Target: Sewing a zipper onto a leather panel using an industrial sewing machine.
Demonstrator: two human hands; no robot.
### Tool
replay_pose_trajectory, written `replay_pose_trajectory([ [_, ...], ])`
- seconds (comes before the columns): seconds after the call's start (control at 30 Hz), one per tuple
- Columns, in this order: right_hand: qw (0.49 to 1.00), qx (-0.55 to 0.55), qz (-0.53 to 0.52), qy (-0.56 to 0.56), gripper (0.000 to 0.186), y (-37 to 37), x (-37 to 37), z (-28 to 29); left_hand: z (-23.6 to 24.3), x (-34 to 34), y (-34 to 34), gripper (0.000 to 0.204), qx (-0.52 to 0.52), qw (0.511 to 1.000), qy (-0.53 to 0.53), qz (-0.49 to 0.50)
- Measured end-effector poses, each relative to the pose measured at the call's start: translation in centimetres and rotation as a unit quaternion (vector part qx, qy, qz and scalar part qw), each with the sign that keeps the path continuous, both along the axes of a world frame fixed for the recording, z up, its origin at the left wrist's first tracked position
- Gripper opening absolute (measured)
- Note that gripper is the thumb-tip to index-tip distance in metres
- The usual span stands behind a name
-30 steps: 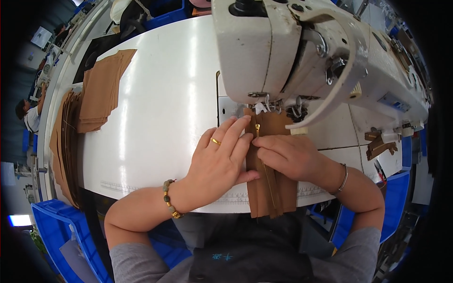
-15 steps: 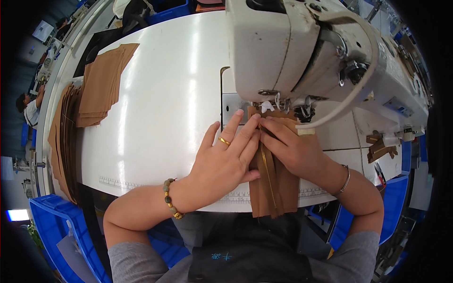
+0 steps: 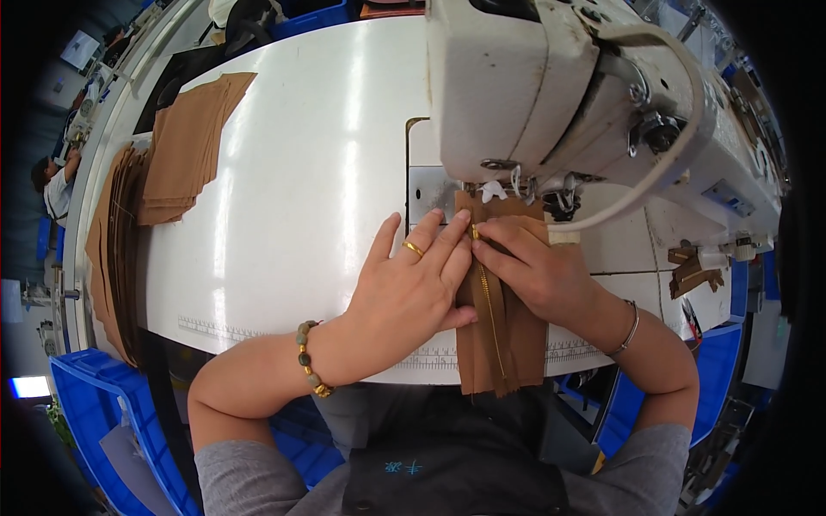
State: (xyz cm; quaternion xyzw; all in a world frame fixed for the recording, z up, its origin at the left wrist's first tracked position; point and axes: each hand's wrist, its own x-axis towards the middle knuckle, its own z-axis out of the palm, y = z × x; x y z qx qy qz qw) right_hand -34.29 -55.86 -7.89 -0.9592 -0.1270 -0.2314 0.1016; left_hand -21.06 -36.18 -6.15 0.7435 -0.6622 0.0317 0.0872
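Observation:
A brown fabric piece (image 3: 528, 348) with a brown zipper (image 3: 489, 314) on it lies under the sewing machine's head (image 3: 495, 95) and hangs over the table's front edge. The zipper has gold teeth and a gold slider near its upper part. With fingers spread, my left hand (image 3: 411, 279) lies flat, its index fingertip on the fabric just left of the slider. My right hand (image 3: 540, 268) rests on the fabric's right side, thumb and forefinger closed at the zipper by the slider. White presser-foot parts (image 3: 494, 191) stand just beyond the fingertips.
Brown cut pieces (image 3: 189, 150) lie at the table's far left, beside a thicker brown stack (image 3: 116, 249). Small brown scraps (image 3: 695, 273) and snips (image 3: 691, 318) are at the right. Blue bins (image 3: 103, 378) stand below both sides. Another person (image 3: 58, 185) sits far left.
My right fingers have drawn slightly back, so the gold slider and more fabric near the presser foot now show. My left hand stays nearly in place. The view has shifted slightly.

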Motion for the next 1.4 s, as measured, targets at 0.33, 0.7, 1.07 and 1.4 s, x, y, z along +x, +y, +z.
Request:
replay_pose_trajectory([
  [0.33, 0.999, 0.022, -0.037, 0.025, 0.034, 0.1, -0.1, -0.3, -0.4, 0.6, -0.1, 0.085, -0.021, 0.999, 0.048, 0.008],
  [0.7, 0.997, 0.011, -0.07, 0.005, 0.042, 0.4, 0.0, -0.2, -1.0, 1.5, -0.7, 0.087, -0.033, 0.999, 0.042, 0.011],
  [1.07, 0.99, -0.022, -0.091, 0.11, 0.052, 0.9, -0.9, 0.0, -0.9, 1.6, -0.8, 0.085, -0.038, 0.998, 0.041, -0.011],
  [1.4, 0.99, -0.039, -0.1, 0.088, 0.052, 0.6, -1.0, 0.0, -1.0, 2.3, -1.5, 0.083, -0.051, 0.996, 0.06, -0.037],
])
